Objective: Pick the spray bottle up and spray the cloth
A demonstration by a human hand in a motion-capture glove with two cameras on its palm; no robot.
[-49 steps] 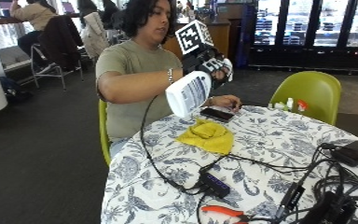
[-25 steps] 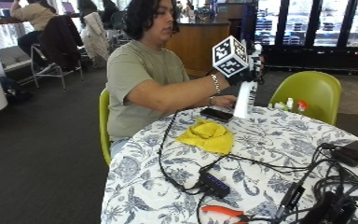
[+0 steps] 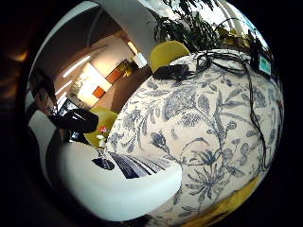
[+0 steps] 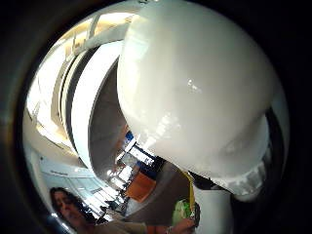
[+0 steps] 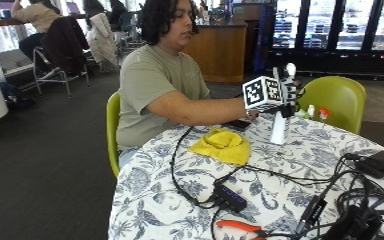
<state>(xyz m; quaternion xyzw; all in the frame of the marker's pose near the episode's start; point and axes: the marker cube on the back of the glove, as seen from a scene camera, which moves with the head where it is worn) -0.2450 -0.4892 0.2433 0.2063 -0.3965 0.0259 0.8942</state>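
Gripping the white spray bottle (image 5: 278,127) upright on the table (image 5: 325,165), gloved right hand (image 5: 286,92) curled round its top

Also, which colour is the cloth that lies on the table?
The cloth is yellow; the outside view shows it best, crumpled on the floral tablecloth.

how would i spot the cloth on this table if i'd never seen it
Start at the round table with the blue floral cover. The cloth lies crumpled on the side nearest the seated person, beside the white spray bottle. It is the only bright yellow thing among black cables.
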